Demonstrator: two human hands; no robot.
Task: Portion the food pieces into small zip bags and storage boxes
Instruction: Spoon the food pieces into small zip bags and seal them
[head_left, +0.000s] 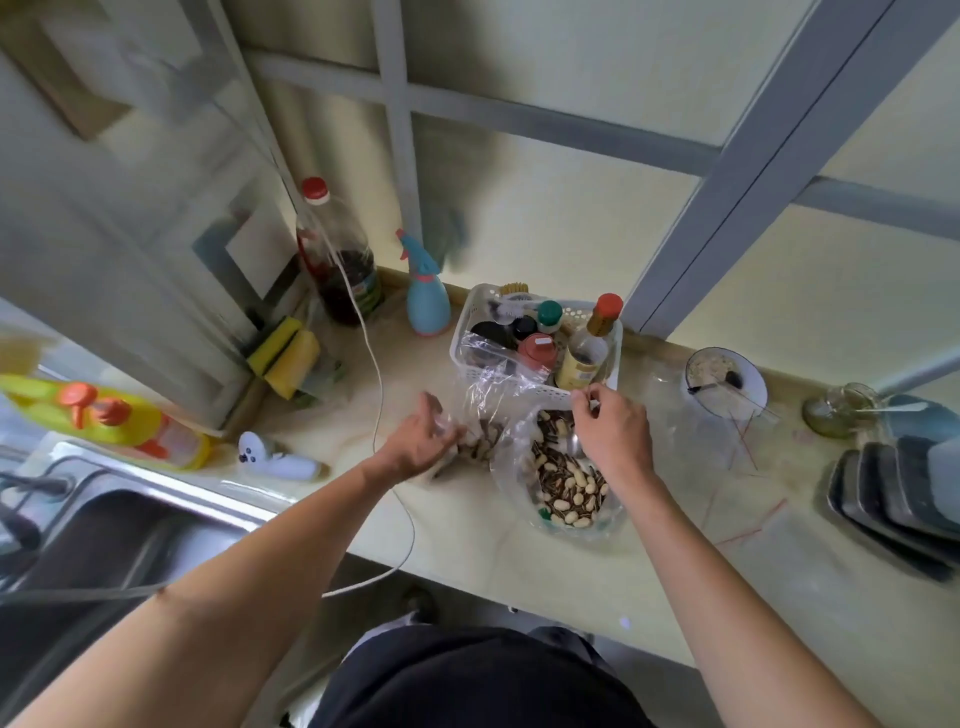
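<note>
While both forearms are stretched out over the pale countertop (467, 525), a small clear zip bag (485, 400) is held up between the two hands in the head view. The left hand (423, 444) is closed around the bag's lower left part, where striped seeds and pale peanuts (480, 444) are gathered. The right hand (613, 431) is pinched on the bag's upper right edge, thumb and fingertips pressed together on the plastic. Just below and to the right of the bag, a larger clear bag (558, 483) is spread open on the counter, and a mix of seeds and peanuts is seen inside it. A white basket (540, 389) of bottles and jars is placed directly behind the hands. A blue spray bottle (426, 296) and a red-capped dark bottle (337, 260) are set against the wall to the left. Dark storage boxes (893, 493) are stacked at the right edge, well apart from the bags. A steel sink (130, 519) is seen at the lower left.
</note>
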